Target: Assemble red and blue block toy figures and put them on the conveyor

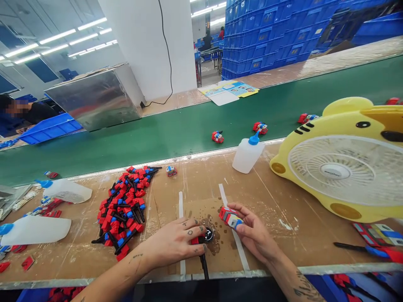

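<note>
My left hand [179, 240] presses down at the bench, its fingers closed over a red toy piece with a black rod [204, 266]; most of the red part is hidden beneath them. Beside those fingertips a small round black dish [208, 234] with a shiny surface sits on a wet, spotted patch. In my right hand [256, 233] a small red, white and blue toy block [231, 217] is pinched between thumb and fingers, raised just over the bench. To the left lies a heap of red and blue pieces with black rods [126, 205].
White squeeze bottles [248, 155] with blue caps stand or lie on the bench. A yellow fan [336, 163] occupies the right. Toy blocks [217, 136] ride on the green conveyor belt [185, 130]. Blue crates [267, 37] are stacked behind. Another person [28, 111] sits at far left.
</note>
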Tool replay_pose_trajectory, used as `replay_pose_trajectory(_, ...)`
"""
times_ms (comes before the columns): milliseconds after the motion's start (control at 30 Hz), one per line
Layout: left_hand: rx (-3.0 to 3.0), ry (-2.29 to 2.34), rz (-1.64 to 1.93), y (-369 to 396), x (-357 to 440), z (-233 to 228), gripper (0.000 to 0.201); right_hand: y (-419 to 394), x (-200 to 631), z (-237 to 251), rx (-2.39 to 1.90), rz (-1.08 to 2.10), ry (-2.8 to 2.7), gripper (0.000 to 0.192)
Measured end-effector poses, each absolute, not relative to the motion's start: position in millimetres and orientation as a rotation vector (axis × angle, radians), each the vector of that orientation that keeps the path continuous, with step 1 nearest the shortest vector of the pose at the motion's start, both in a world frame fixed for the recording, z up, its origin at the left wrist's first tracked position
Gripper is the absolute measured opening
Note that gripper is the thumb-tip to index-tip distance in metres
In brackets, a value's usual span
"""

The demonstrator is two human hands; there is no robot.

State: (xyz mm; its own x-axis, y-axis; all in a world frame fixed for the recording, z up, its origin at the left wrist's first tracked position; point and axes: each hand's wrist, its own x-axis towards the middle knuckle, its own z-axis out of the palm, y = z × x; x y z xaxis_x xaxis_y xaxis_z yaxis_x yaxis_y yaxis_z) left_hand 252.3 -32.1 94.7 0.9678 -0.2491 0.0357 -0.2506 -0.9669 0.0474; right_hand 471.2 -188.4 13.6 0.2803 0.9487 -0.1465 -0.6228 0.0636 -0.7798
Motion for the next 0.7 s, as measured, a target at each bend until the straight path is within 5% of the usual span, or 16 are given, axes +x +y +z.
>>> replay_pose_trajectory(167,2.606,0.052,0.312,-31.1,241.9,88.3,0.035,-190.3,456.7,11.4,-1.022,1.165,-0.683,0.055)
replay_pose_trajectory(300,2.153,0.429,0.534,-37.8,239.5,75.9,0.032,-190.0,447.3,12.0,-1.189,1.032,-0.839,0.052)
replay_pose_trajectory(700,1.933,0.664,0.750,-59.0,269.5,51.2,0.040,-163.0,444.5,49.5,-1.438,0.302,-1.534,0.052)
